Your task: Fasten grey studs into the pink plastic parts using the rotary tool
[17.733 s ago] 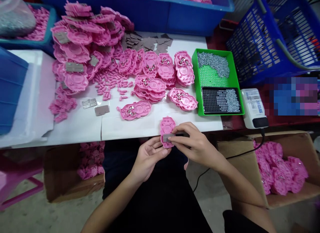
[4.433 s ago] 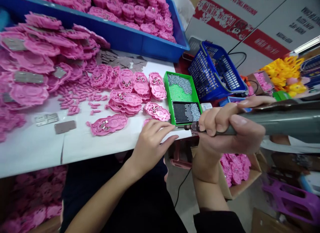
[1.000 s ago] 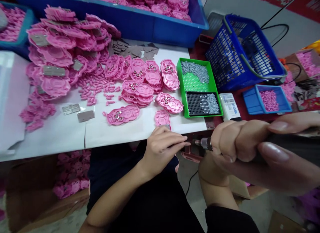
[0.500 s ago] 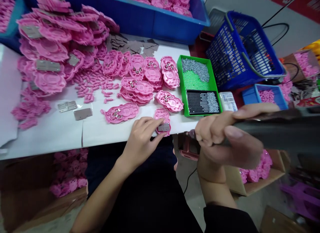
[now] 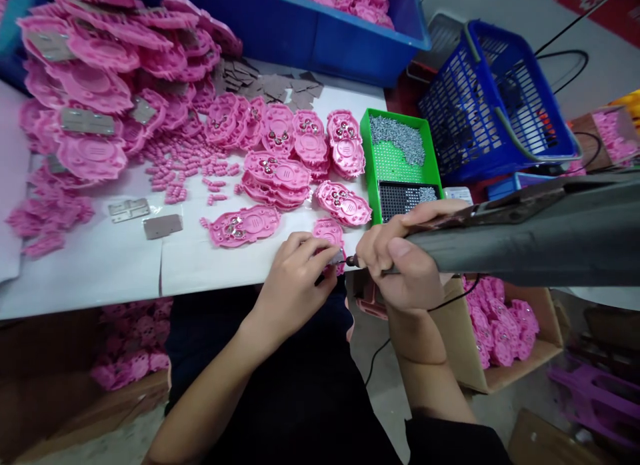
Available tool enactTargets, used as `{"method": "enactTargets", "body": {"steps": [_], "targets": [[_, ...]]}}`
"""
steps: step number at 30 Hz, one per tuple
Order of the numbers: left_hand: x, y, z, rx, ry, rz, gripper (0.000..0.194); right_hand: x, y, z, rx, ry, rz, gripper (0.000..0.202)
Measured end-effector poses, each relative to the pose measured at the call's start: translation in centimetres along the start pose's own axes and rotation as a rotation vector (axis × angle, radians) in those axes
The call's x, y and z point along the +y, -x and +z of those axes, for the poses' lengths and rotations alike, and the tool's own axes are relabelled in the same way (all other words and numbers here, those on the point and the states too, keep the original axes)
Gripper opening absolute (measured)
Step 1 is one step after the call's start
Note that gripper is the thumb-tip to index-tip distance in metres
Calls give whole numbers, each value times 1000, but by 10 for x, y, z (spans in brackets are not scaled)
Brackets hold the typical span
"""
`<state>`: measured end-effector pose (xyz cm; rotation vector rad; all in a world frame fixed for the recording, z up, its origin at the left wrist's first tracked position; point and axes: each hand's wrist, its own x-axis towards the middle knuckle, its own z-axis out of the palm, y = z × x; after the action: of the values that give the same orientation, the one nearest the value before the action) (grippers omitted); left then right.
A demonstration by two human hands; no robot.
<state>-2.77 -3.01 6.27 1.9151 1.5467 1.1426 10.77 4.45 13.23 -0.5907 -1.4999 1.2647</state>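
Right hand [image 5: 400, 265] clamped round electric screwdriver [image 5: 525, 242], bit at the pink piece [image 5: 327, 233] that left hand [image 5: 295, 285] pins at table [image 5: 100, 272] edge; keep bit square, piece flat.

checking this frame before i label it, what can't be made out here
Head view only:
- Pink part at the table edge: its near end is hidden by the left hand.
- Screwdriver tip: too small to tell whether it touches the part; the right hand covers the front.
- Green screw tray: near corner hidden by the right hand.
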Motion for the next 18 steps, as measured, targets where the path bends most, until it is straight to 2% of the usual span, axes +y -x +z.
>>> {"method": "enactTargets", "body": {"steps": [11,15,18], "targets": [[-4,-2,0,16,64,32,19,6,-2,6,50,12,44,20],[-1,-3,-1,9,46,13,19,8,-4,5,4,24,62,23],[0,-3,-1,22,17,4,18,10,-2,4,25,124,60,26]]}}
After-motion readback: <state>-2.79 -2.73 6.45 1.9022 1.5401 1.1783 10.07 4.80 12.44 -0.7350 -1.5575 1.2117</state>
